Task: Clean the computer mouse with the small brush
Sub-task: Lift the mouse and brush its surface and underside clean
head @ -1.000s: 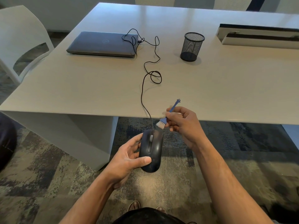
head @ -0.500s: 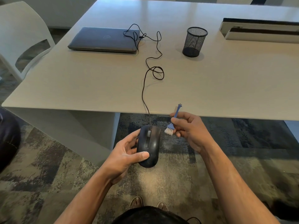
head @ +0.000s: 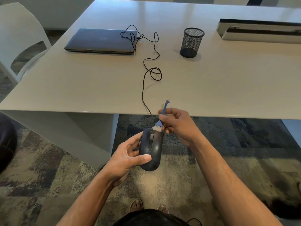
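A black wired computer mouse [head: 152,148] is held below the table's near edge, over the carpet. My left hand [head: 128,156] grips it from the left, thumb across its rear and fingers under its side. My right hand [head: 176,125] pinches a small blue brush [head: 161,119] by its handle. The brush's white bristles touch the mouse's front right button. The handle's forked tip points up and away over the table edge.
The mouse cable [head: 146,75] runs over the beige table [head: 211,82] to a closed grey laptop [head: 101,40]. A black mesh pen cup [head: 192,42] stands further right, a long white box [head: 260,31] at the back right, a white chair [head: 19,38] at left.
My right hand has brought the brush down and left, so its bristles now touch the mouse's front. My left hand keeps its grip on the mouse.
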Action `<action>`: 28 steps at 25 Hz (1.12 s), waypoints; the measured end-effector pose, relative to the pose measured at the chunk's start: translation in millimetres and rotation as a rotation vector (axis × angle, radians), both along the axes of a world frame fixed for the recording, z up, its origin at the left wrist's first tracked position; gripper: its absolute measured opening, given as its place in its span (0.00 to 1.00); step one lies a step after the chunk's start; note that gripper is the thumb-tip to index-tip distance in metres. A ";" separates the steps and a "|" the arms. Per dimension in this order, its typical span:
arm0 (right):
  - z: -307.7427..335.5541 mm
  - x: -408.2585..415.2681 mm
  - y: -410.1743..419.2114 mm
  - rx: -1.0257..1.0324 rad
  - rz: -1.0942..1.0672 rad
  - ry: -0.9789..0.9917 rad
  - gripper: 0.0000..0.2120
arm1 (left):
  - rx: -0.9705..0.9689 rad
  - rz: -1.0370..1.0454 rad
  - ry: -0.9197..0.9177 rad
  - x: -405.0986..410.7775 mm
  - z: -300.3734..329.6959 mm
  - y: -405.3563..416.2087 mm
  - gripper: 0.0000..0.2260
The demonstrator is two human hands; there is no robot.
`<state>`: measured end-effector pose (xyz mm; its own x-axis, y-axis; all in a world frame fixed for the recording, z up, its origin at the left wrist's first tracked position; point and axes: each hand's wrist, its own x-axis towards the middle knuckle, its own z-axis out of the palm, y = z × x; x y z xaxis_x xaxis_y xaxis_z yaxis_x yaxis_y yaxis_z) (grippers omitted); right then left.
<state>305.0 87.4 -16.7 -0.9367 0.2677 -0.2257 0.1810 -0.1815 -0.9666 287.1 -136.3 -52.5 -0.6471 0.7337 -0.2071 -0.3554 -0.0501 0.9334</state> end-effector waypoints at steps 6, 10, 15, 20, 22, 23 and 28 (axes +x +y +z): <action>-4.4 18.0 15.8 -0.052 0.031 -0.058 0.09 | 0.009 0.036 -0.024 -0.7 -1.6 -6.2 0.35; -0.7 16.0 21.2 -0.058 -0.063 -0.025 0.08 | 0.004 0.016 -0.014 -1.7 -0.8 -6.3 0.36; -0.9 -1.9 -0.9 -0.024 -0.048 0.043 0.06 | 0.006 -0.018 -0.014 0.3 -0.3 -3.6 0.36; -6.3 2.3 -0.3 -0.017 0.027 0.016 0.08 | 0.000 0.000 -0.014 -1.5 -0.4 -7.4 0.38; -7.5 7.1 4.7 -0.011 0.057 -0.002 0.08 | 0.000 0.014 -0.025 -0.8 -0.5 -8.8 0.38; -8.1 9.5 7.1 -0.013 0.064 -0.012 0.08 | 0.001 0.019 -0.029 -0.2 -0.1 -9.2 0.38; -8.8 18.5 16.5 -0.052 0.029 -0.039 0.08 | 0.013 0.056 -0.040 -2.3 2.1 -10.0 0.36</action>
<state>323.6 103.9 -25.5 -0.9342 0.2277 -0.2747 0.2238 -0.2258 -0.9481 284.9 -146.3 -50.4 -0.6788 0.6992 -0.2241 -0.3884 -0.0829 0.9177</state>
